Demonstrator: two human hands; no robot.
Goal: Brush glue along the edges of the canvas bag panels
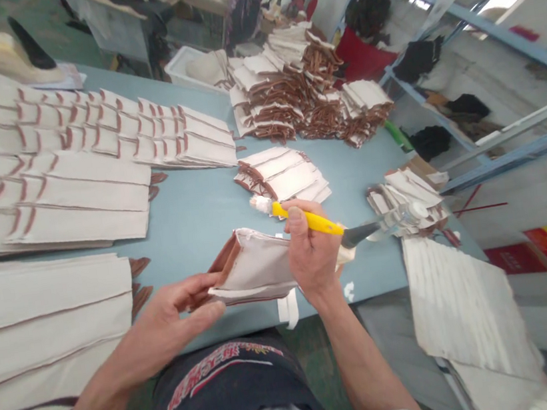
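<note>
My left hand (181, 311) grips the left end of a folded off-white fabric piece (261, 264) with brown edging, thumb in front and fingers behind. The piece is partly opened, its pale inside facing me. My right hand (313, 247) is closed around a yellow-handled brush (323, 222) whose white tip points left. A dark grey section follows the yellow handle on the right, and beyond it is a blurred clear part I cannot make out. The right hand also meets the fabric's right end; whether it grips it is hidden.
A small stack of similar pieces (284, 173) lies just beyond my hands. Long overlapping rows of pieces (85, 196) cover the table's left side. A large brown-and-white heap (288, 89) stands at the back, beside a white bin (179, 66). Blue shelving (469, 8) rises at right.
</note>
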